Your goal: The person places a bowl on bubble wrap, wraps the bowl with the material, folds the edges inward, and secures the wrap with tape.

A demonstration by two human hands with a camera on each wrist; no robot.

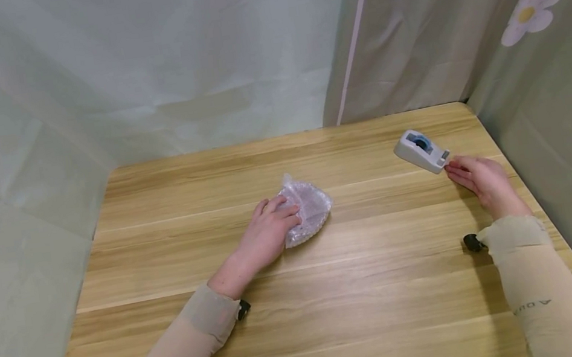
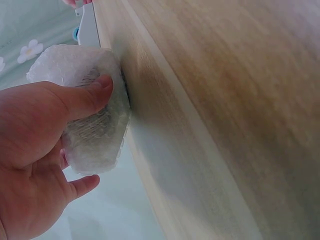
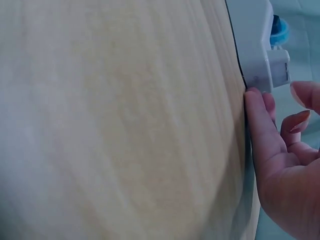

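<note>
A bundle in clear bubble wrap [image 1: 312, 208] lies near the middle of the wooden table, its wrap gathered to a point at the far side. My left hand [image 1: 269, 229] holds the bundle's left side. In the left wrist view its thumb [image 2: 92, 97] lies across the near face, and dark lines show faintly through the wrap [image 2: 95, 150]. Toward the back right stands a pale grey tape dispenser [image 1: 419, 152] with a blue-cored roll. My right hand [image 1: 480, 178] reaches its cutter end, one fingertip [image 3: 255, 95] touching the base. Any tape at those fingers is too faint to make out.
The wooden tabletop [image 1: 369, 301] spreads around both things, with its right edge close beside my right forearm. Pale green curtains [image 1: 225, 59] hang behind the table and along both sides. Small dark devices [image 1: 473, 242] are strapped at both wrists.
</note>
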